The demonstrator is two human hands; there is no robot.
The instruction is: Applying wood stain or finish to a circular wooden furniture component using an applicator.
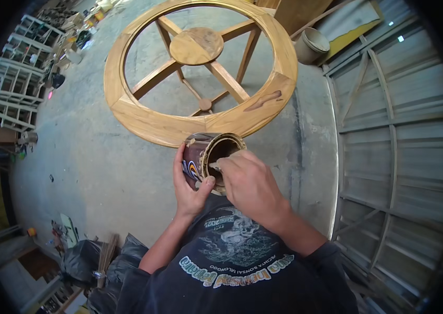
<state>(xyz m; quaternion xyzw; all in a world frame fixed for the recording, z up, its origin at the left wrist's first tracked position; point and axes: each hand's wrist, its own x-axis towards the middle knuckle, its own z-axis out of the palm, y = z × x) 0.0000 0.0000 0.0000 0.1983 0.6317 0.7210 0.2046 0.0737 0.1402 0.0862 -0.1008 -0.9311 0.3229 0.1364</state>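
Observation:
My left hand (190,191) is wrapped round the side of a dark brown tin can (195,152), which is tilted on its side with its mouth toward my right. Dried tan residue crusts the can's rim. At that opening is my right hand (247,180), its fingers pinched on a small pale tool or scrap whose tip reaches into the can; its kind I cannot make out. The can's contents lie in shadow. Just beyond stands a round wooden table frame (153,128), with a ring top, cross bars and a central disc (196,46). A dark patch marks the ring's near right.
A grey bucket (313,46) stands past the table at the right, near a corrugated metal wall (415,157) with a wooden frame. White slatted racks (14,78) line the far left. Black plastic bags (82,261) and a broom (107,254) lie at the lower left on concrete.

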